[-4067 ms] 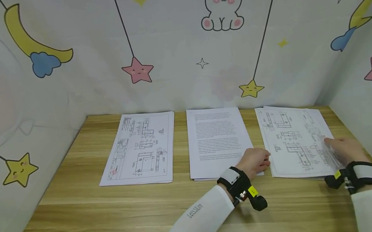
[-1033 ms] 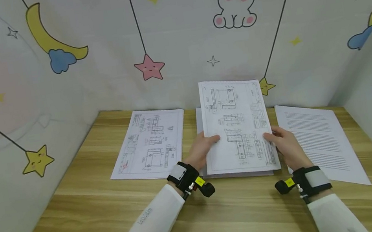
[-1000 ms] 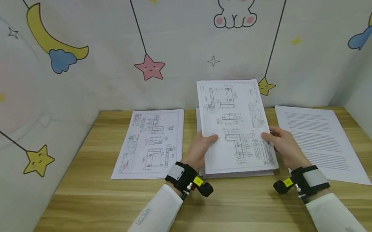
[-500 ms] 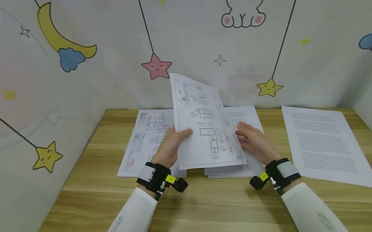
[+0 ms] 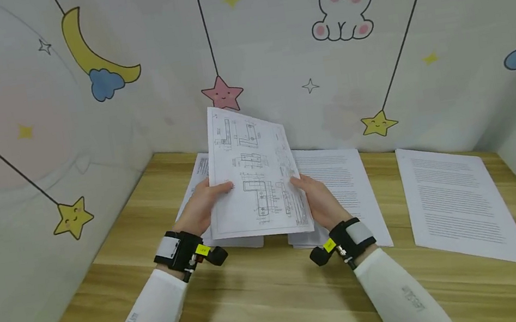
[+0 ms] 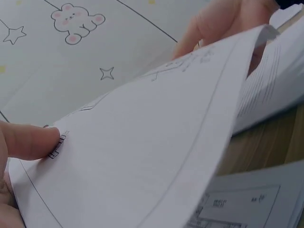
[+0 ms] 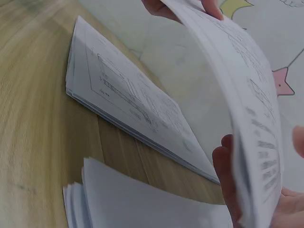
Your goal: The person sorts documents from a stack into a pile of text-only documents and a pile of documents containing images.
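A thin stack of drawing sheets (image 5: pixel 259 172), printed with technical line drawings, is held up tilted over the table. My left hand (image 5: pixel 199 205) grips its left edge, thumb on the printed face. At the opposite edge my right hand (image 5: pixel 321 199) holds the sheets, thumb in front and fingers (image 7: pixel 225 166) behind. The paper bows between both hands in the left wrist view. Below and behind it lies a pile of drawings (image 7: pixel 128 90), mostly hidden in the head view. Partly covered by the held sheets is a middle pile of text pages (image 5: pixel 365 206).
A separate text page (image 5: pixel 462 204) lies at the right of the wooden table (image 5: pixel 268 302). Fabric walls (image 5: pixel 266 44) with cartoon prints close in the back and sides.
The drawing sheets have come off the right-hand place, leaving a text page there, and have moved left past the middle pile. The right hand, off them half a second ago, holds their edge again.
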{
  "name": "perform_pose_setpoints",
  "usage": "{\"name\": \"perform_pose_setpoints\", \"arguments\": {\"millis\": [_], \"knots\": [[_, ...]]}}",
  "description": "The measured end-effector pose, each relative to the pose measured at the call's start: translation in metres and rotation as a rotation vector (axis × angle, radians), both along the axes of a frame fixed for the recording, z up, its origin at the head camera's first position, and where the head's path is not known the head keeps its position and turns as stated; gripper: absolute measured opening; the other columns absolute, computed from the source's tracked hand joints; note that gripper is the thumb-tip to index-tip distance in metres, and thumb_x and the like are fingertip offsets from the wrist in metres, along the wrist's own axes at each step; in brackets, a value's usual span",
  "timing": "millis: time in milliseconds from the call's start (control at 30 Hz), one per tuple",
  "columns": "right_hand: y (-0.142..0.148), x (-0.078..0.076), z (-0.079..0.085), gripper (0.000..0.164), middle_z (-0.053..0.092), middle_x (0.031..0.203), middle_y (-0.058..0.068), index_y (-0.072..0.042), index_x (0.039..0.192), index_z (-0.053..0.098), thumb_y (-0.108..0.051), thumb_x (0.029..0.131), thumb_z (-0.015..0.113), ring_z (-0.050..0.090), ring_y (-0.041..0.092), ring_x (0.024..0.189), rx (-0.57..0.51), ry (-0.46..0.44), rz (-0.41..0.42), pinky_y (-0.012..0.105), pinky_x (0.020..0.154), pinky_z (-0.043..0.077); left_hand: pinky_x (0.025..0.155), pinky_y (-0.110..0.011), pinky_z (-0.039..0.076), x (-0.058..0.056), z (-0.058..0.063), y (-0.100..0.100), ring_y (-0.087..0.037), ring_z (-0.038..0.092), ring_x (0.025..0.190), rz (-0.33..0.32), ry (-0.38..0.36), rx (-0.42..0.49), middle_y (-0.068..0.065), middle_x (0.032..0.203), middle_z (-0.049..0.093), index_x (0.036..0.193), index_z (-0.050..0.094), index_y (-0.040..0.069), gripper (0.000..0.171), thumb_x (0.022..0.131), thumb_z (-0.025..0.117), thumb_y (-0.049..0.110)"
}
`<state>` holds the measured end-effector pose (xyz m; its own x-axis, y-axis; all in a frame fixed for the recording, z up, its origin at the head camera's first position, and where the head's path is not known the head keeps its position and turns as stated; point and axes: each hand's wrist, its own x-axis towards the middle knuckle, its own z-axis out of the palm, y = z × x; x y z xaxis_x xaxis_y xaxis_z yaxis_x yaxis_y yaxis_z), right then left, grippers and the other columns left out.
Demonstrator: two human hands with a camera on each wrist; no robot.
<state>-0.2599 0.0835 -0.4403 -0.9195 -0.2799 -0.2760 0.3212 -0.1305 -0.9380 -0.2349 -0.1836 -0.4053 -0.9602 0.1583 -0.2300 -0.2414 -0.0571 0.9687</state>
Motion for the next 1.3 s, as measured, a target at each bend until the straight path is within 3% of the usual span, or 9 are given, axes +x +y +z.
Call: {"name": "perform_pose_setpoints", "arguments": {"millis": [133,267,500,667,867,1033,1200,1300], "knots": [[-0.016,0.001,-0.002,0.051,0.062,0.130,0.004,-0.022,0.149,0.040,-0.023,0.101,0.056,0.061,0.019,0.115,0.162,0.037,-0.021,0.030,0.090,0.051,0.082,-0.029,0.054,-0.005,-0.008,-0.018,-0.012,0.067,0.099,0.051,-0.024,-0.127,-0.004,0.123,0.064,0.146,0.043,0.018,0.045,0.102,0.051,0.022],[-0.028,0.003,-0.004,0.055,0.067,0.125,0.007,-0.018,0.150,0.041,-0.018,0.098,0.059,0.065,0.016,0.104,0.303,0.091,0.001,0.027,0.082,0.051,0.080,-0.028,0.053,-0.007,-0.018,-0.035,-0.013,0.065,0.095,0.077,-0.053,-0.244,-0.004,0.119,0.063,0.147,0.040,0.016,0.048,0.102,0.052,0.024],[-0.048,0.005,-0.010,0.050,0.072,0.109,0.013,-0.011,0.145,0.047,-0.015,0.097,0.059,0.068,0.014,0.082,0.436,0.163,0.053,0.023,0.066,0.053,0.075,-0.028,0.054,-0.011,-0.032,-0.058,-0.017,0.065,0.094,0.157,-0.103,-0.399,-0.008,0.119,0.062,0.148,0.040,0.013,0.053,0.101,0.054,0.035],[-0.055,0.004,-0.016,0.050,0.073,0.105,0.014,-0.007,0.145,0.048,-0.015,0.097,0.061,0.067,0.012,0.074,0.468,0.146,0.084,0.026,0.066,0.058,0.071,-0.026,0.054,-0.017,-0.034,-0.067,-0.019,0.064,0.093,0.211,-0.124,-0.495,-0.013,0.122,0.061,0.147,0.041,0.007,0.058,0.099,0.057,0.037],[-0.058,0.006,-0.020,0.050,0.073,0.098,0.018,-0.001,0.143,0.049,-0.006,0.094,0.061,0.066,0.011,0.064,0.421,0.114,0.120,0.027,0.065,0.060,0.071,-0.026,0.050,-0.023,-0.037,-0.075,-0.022,0.060,0.098,0.230,-0.145,-0.606,-0.016,0.128,0.058,0.147,0.040,0.003,0.060,0.099,0.056,0.036],[-0.062,0.010,-0.022,0.047,0.071,0.088,0.014,0.004,0.139,0.052,-0.004,0.093,0.061,0.065,0.011,0.061,0.395,0.083,0.127,0.027,0.065,0.060,0.075,-0.027,0.048,-0.032,-0.042,-0.079,-0.025,0.059,0.102,0.262,-0.154,-0.668,-0.018,0.131,0.058,0.148,0.041,0.001,0.060,0.099,0.057,0.032],[-0.064,0.013,-0.021,0.044,0.068,0.086,0.011,0.006,0.136,0.055,-0.006,0.094,0.060,0.065,0.011,0.063,0.416,0.077,0.119,0.025,0.064,0.060,0.078,-0.031,0.047,-0.033,-0.041,-0.077,-0.028,0.060,0.103,0.292,-0.086,-0.800,-0.022,0.131,0.060,0.143,0.049,-0.001,0.053,0.097,0.059,0.024],[-0.063,0.013,-0.018,0.042,0.070,0.094,0.016,0.007,0.135,0.056,-0.008,0.095,0.060,0.066,0.011,0.066,0.425,0.074,0.113,0.026,0.066,0.060,0.082,-0.037,0.050,-0.030,-0.041,-0.075,-0.032,0.061,0.103,0.298,-0.023,-0.896,-0.024,0.130,0.061,0.137,0.054,-0.003,0.048,0.095,0.062,0.018]]}}
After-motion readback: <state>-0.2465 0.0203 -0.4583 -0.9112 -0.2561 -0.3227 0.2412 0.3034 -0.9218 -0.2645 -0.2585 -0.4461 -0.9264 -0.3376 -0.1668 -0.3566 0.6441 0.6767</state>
